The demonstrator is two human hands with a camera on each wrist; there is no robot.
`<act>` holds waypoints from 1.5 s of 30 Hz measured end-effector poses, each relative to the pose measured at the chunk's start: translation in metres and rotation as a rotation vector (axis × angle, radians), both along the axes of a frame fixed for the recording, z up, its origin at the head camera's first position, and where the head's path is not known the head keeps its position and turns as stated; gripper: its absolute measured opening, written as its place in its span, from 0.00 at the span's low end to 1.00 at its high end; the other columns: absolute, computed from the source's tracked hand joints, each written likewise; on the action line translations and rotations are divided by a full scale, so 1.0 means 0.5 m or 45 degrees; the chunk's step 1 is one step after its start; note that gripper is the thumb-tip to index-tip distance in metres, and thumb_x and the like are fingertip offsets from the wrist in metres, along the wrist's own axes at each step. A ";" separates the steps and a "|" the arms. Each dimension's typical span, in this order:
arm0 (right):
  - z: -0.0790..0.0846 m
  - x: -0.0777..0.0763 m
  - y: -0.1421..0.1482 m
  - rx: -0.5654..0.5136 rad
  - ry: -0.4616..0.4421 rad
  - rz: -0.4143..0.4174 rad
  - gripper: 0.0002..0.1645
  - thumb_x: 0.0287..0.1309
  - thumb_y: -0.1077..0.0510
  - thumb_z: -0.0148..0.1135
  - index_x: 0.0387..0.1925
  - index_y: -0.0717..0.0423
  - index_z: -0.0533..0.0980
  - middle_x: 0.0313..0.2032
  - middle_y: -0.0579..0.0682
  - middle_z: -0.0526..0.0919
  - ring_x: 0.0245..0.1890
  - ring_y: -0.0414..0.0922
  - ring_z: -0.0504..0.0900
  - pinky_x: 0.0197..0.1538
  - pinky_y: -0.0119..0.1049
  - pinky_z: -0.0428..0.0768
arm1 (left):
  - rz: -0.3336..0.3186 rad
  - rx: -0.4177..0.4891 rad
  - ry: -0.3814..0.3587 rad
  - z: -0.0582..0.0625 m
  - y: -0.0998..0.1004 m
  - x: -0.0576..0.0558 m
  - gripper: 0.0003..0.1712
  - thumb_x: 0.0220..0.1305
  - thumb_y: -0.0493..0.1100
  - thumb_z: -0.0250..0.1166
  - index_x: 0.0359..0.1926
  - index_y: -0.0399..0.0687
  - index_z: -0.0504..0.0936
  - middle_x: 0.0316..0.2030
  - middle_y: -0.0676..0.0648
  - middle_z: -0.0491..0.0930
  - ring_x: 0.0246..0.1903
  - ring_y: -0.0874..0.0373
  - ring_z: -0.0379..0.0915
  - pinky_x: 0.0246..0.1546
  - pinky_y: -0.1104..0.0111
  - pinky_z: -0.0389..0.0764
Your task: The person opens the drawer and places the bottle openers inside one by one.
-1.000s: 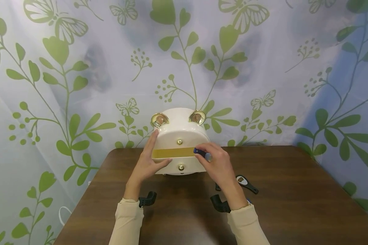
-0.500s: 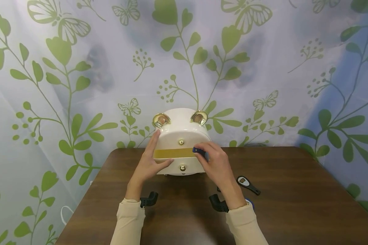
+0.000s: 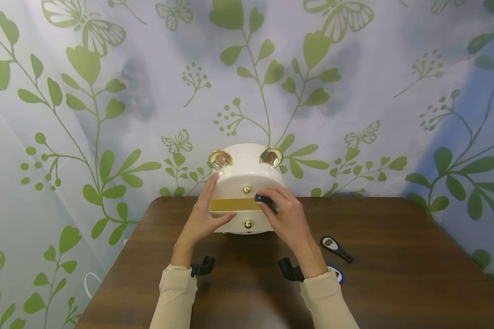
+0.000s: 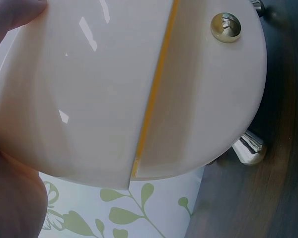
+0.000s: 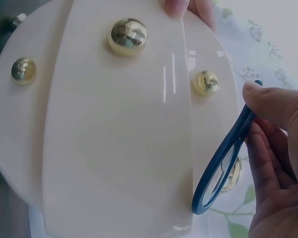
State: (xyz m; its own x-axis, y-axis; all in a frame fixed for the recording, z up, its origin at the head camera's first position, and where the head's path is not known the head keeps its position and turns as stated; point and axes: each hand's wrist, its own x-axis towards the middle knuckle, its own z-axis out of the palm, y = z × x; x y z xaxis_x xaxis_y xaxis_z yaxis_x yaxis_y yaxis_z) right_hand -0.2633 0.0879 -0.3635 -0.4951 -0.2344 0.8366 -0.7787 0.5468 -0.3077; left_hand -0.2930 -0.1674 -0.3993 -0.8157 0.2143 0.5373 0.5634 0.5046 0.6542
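Note:
A white rounded cabinet (image 3: pixel 247 160) with gold ears stands at the table's back, its middle drawer (image 3: pixel 226 226) pulled out and showing a yellow inside (image 3: pixel 232 204). My left hand (image 3: pixel 199 219) is spread at the cabinet's left side, fingers extended, thumb tip at the rim of the drawer front. Between thumb and fingers, my right hand (image 3: pixel 288 221) pinches a blue bottle opener (image 3: pixel 267 202) with a pale middle. In the right wrist view the opener (image 5: pixel 242 124) is tilted, its lower end beside the upper edge of the drawer front (image 5: pixel 114 124).
A black bottle opener (image 3: pixel 336 249) lies on the brown table (image 3: pixel 395 274) to the right of my right hand. Nearby, a blue-rimmed object (image 3: pixel 336 275) is partly covered by my right sleeve. A leaf-patterned cloth (image 3: pixel 148 91) hangs behind the table.
My right hand has shifted left with the blue bottle opener, farther over the open drawer. My left hand stays in place at the cabinet. The head view has moved slightly.

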 end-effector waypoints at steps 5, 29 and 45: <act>0.000 -0.003 -0.010 0.007 0.006 0.027 0.16 0.55 0.65 0.77 0.46 0.56 0.84 0.45 0.51 0.85 0.48 0.48 0.83 0.51 0.46 0.85 | -0.006 -0.006 -0.002 -0.001 -0.002 -0.002 0.66 0.56 0.49 0.80 0.84 0.65 0.44 0.83 0.56 0.43 0.81 0.52 0.41 0.76 0.43 0.55; -0.002 -0.022 -0.051 -0.156 -0.011 0.170 0.17 0.57 0.64 0.76 0.49 0.56 0.85 0.45 0.51 0.86 0.41 0.44 0.84 0.40 0.42 0.83 | -0.031 0.001 -0.004 -0.007 0.003 -0.006 0.67 0.56 0.48 0.80 0.84 0.67 0.43 0.82 0.58 0.42 0.81 0.53 0.40 0.75 0.41 0.56; -0.010 -0.045 -0.071 -0.274 0.030 0.168 0.19 0.53 0.66 0.78 0.48 0.57 0.85 0.44 0.51 0.87 0.44 0.48 0.87 0.48 0.41 0.85 | -0.018 0.002 0.014 -0.004 -0.003 -0.014 0.67 0.55 0.48 0.81 0.84 0.69 0.44 0.82 0.58 0.43 0.81 0.53 0.42 0.75 0.42 0.57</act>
